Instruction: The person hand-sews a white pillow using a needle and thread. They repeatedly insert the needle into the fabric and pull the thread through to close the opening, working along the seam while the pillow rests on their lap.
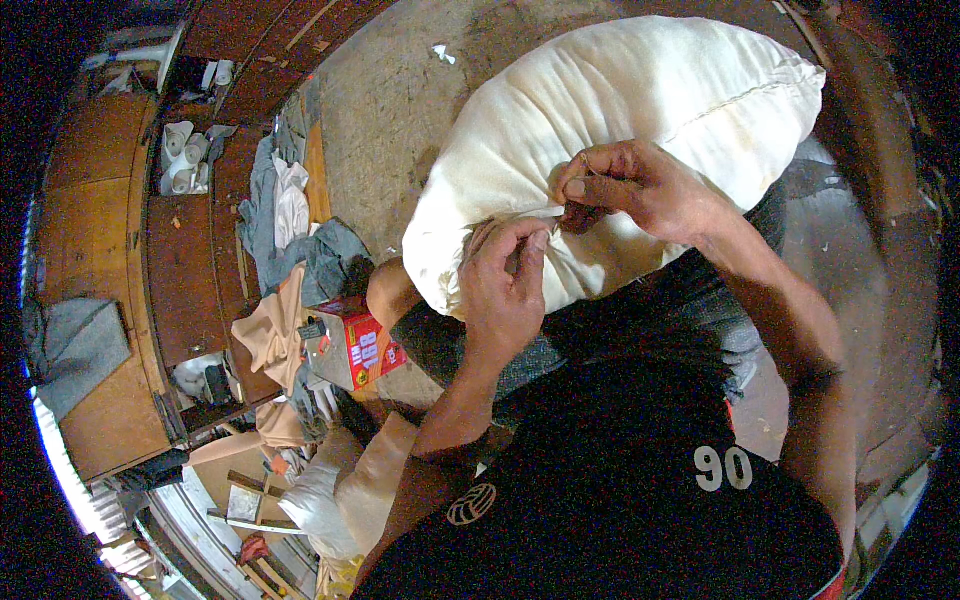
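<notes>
Now the white cushion (640, 90) is lying plump across the person's lap, its smooth cloth puckering where the left hand (505, 275) is gripping a fold. Just above, the right hand (590, 190) is pinching thumb to finger, anything between too small to tell. Off left, the brown wooden cabinet (180, 280) is holding white rolls (186, 165) in one compartment; a red carton (372, 350), showing bold pale lettering, is sitting near the knee.

Two hands, the left hand (503, 275) and the right hand (655, 190), are at one white cushion (620, 95). Left of the grip there is one red box (378, 350); beyond the grip and to its left lies one small white scrap (443, 54).
</notes>
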### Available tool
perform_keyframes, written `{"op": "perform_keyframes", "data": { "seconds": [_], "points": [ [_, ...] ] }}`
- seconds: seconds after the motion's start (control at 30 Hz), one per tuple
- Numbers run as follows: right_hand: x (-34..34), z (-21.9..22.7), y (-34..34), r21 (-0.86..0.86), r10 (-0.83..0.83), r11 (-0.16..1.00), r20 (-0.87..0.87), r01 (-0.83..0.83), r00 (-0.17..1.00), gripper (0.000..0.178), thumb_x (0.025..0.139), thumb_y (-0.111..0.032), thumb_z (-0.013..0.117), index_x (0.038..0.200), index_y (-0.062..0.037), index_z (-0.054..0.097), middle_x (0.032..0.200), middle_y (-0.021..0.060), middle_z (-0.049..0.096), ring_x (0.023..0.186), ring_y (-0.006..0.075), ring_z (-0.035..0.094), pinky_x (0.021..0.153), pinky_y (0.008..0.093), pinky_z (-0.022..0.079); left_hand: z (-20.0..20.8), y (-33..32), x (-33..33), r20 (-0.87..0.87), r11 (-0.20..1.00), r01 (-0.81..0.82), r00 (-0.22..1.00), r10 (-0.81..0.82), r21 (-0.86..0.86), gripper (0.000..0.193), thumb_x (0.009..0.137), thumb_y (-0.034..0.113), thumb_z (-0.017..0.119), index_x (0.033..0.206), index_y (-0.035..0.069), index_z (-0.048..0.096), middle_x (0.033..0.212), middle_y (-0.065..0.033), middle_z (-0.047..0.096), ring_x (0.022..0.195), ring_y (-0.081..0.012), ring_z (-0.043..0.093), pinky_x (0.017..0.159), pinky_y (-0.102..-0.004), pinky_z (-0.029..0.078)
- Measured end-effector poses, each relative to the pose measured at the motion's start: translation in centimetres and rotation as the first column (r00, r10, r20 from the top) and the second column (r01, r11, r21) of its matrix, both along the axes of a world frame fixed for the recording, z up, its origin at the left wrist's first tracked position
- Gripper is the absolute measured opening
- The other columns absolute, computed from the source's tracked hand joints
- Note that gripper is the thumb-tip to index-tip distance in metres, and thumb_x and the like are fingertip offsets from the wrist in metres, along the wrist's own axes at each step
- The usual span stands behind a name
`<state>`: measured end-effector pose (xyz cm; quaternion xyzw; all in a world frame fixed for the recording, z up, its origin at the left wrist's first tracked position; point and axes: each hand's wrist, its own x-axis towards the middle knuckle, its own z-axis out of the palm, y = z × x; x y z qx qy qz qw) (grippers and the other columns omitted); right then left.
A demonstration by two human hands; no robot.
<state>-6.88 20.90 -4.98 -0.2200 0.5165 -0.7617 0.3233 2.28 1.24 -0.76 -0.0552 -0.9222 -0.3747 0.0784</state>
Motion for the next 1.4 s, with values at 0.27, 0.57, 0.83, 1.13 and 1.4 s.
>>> {"op": "perform_keyframes", "data": {
  "seconds": [0.27,0.57,0.83,1.13,1.4],
  "points": [
    [0.6,0.3,-0.4,0.078,-0.078,0.993,-0.165,0.092,0.983,0.027,0.102,-0.024,0.055,0.103,0.0001,0.066,0.09,0.0042,0.069,0.085,0.0139,0.065,0.079,0.0302,0.053,0.4,-0.2,0.6,-0.043,1.0,-0.026,0.999,0.026,0.0,0.008,0.091,0.008,0.065,0.094,0.001,0.067,0.088,-0.0137,0.068,0.082,-0.0289,0.064,0.076,-0.0379,0.049],
    [1.1,0.8,0.1,0.033,-0.1,0.994,-0.058,0.102,0.993,0.024,0.103,-0.023,0.054,0.105,-0.0011,0.063,0.093,0.0051,0.068,0.089,0.0134,0.066,0.084,0.0296,0.053,0.6,-0.2,0.6,-0.01,0.998,-0.035,0.999,0.035,0.057,0.008,0.091,0.008,0.065,0.093,0.0,0.065,0.086,-0.0138,0.066,0.08,-0.0292,0.062,0.075,-0.0379,0.048],
    [1.7,1.3,-0.1,-0.004,-0.068,0.998,-0.065,0.068,0.996,0.028,0.103,-0.026,0.055,0.102,-0.0001,0.066,0.09,0.0035,0.068,0.085,0.014,0.063,0.08,0.0296,0.051,-0.5,-0.2,0.6,-0.011,0.996,-0.021,1.0,0.022,0.089,0.008,0.092,0.008,0.064,0.095,0.001,0.064,0.088,-0.0131,0.066,0.084,-0.0301,0.062,0.077,-0.0386,0.048],
    [1.6,1.5,-0.3,0.116,-0.124,0.987,0.075,0.115,0.989,0.027,0.1,-0.026,0.06,0.091,-0.0015,0.064,0.087,0.0025,0.067,0.081,0.0113,0.063,0.077,0.0286,0.052,0.2,-0.1,0.5,-0.021,0.998,-0.041,0.999,0.042,0.044,0.01,0.091,0.009,0.067,0.099,0.003,0.065,0.088,-0.013,0.066,0.083,-0.0288,0.062,0.078,-0.0386,0.049],
    [0.0,1.5,-0.1,0.125,-0.08,0.991,0.192,0.056,0.978,0.024,0.096,-0.025,0.064,0.094,-0.0018,0.068,0.08,0.0071,0.072,0.068,0.016,0.07,0.063,0.0282,0.057,-0.4,-0.5,1.2,-0.332,0.985,0.086,0.934,-0.132,-0.149,0.022,0.076,0.008,0.078,0.096,0.011,0.07,0.097,-0.0049,0.062,0.093,-0.0267,0.06,0.093,-0.0464,0.044]
  ]
}}
